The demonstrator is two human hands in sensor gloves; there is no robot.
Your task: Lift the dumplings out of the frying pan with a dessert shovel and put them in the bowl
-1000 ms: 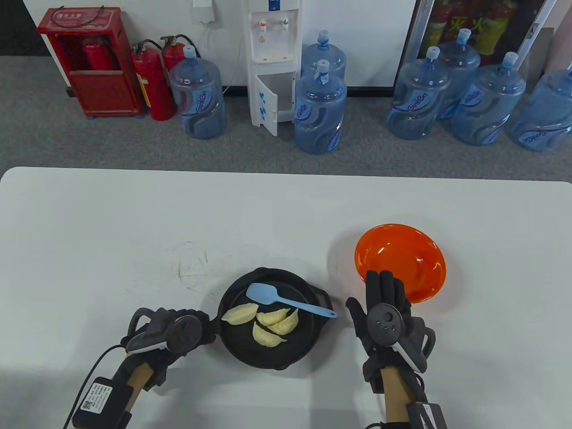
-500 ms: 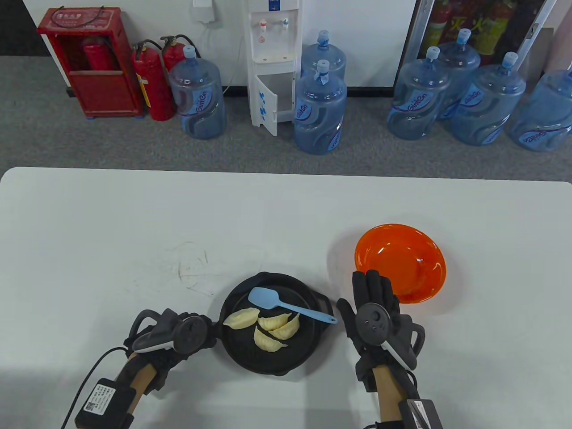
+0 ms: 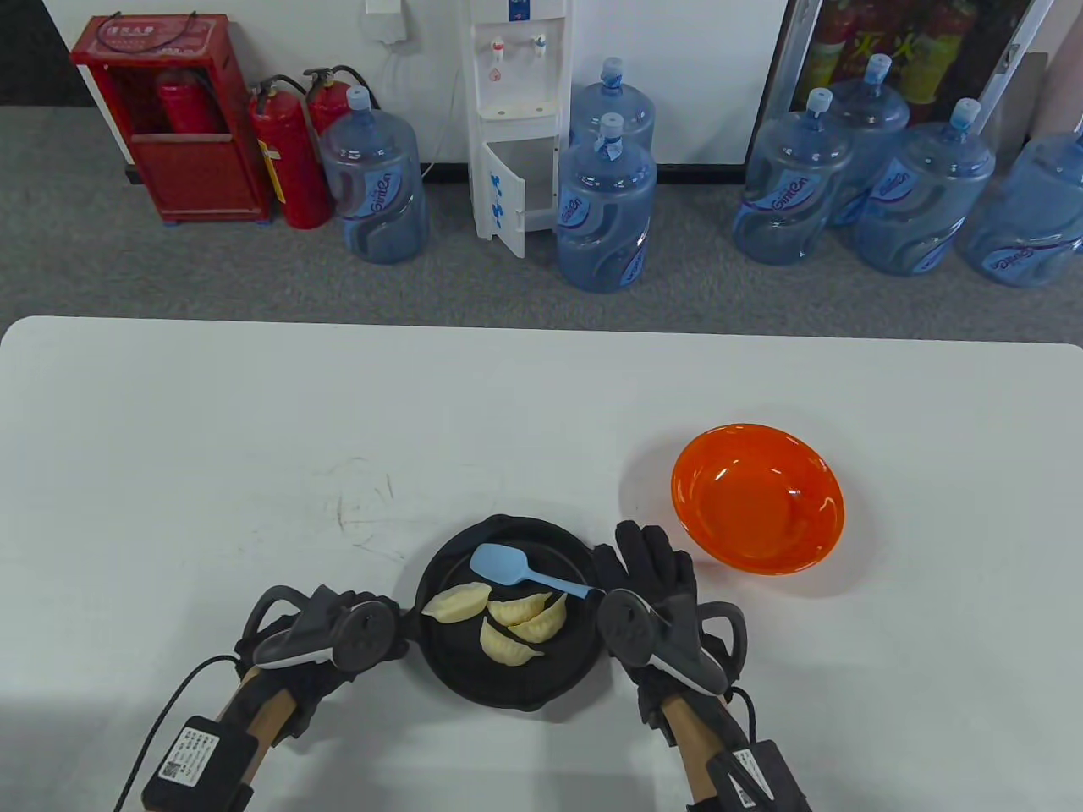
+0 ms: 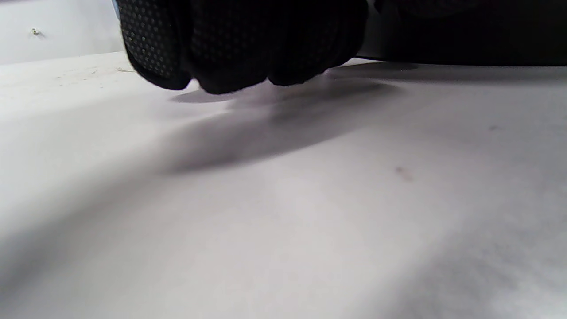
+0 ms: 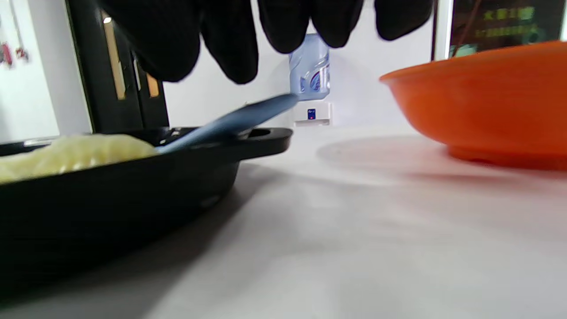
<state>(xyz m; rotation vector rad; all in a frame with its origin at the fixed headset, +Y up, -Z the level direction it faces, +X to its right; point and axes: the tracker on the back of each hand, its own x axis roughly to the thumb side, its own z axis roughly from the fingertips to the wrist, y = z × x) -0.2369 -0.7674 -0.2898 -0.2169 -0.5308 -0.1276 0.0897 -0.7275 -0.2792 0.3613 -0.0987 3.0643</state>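
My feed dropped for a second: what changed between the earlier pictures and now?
The right hand moved left from beside the orange plastic bowl to above the blue silicone shovel's handle, fingers straight, not gripping. The left hand, black frying pan, four pale dumplings and bowl stayed put.

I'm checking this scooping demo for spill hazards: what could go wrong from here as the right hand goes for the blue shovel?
1. The shovel only leans on the pan rim, handle overhanging; the right hand, fingers straight above it, might tip or flick it.
2. The four dumplings touch and overlap, so one scoop may drag several.
3. The bowl sits apart from the pan; a dumpling could slide off on the way.
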